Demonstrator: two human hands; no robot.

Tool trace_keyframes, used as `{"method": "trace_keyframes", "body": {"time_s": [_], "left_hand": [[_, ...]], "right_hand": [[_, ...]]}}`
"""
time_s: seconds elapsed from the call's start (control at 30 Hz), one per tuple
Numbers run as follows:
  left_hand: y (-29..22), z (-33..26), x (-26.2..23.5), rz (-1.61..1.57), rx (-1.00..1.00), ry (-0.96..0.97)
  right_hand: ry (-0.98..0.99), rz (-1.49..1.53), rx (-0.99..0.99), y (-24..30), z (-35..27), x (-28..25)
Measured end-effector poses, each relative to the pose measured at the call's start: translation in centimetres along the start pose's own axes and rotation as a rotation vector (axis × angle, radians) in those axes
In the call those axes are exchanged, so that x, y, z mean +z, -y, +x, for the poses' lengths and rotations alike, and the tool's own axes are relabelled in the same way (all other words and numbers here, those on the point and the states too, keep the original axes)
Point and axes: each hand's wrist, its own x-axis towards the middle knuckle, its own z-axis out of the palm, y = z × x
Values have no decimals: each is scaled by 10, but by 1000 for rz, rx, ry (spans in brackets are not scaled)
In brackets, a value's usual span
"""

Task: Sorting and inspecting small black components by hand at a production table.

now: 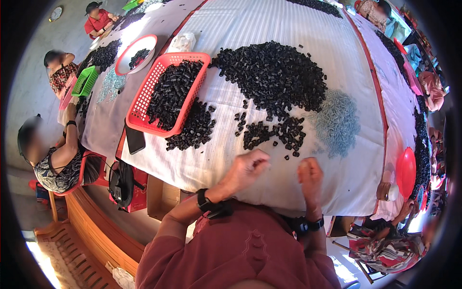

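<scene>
My left hand (248,168) is closed just above the near part of the white tablecloth (216,171), its fingers pinched together. My right hand (310,174) hovers to its right with curled fingers. What either one holds, if anything, is too small to make out. Just beyond them lies a loose cluster of small black cylindrical pieces (274,135). A large heap of the same black pieces (274,72) spreads farther back. Nearest my right hand is a mound of small translucent bluish pieces (339,123).
A red plastic basket (131,118) of black pieces stands at left, with more pieces spilled beside it. Near it are a dark phone (135,139), a white bowl (129,50) and a crumpled white bag (183,42). A red plate (406,172) lies right. Other people sit around the table.
</scene>
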Motion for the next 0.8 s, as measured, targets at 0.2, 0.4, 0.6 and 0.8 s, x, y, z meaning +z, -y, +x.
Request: {"method": "trace_keyframes", "body": {"time_s": [0.2,0.4,0.6,0.8], "left_hand": [[12,0,18,-157,13,98],[24,-8,12,-136,-104,19],[30,-11,4,120,-122,-11],[33,-7,1,541,160,-113]], "right_hand": [[311,166,-46,4,-8,40],[338,212,-14,-1,-9,57],[262,175,-150,-10,-4,63],[148,71,-293,-22,0,65]]}}
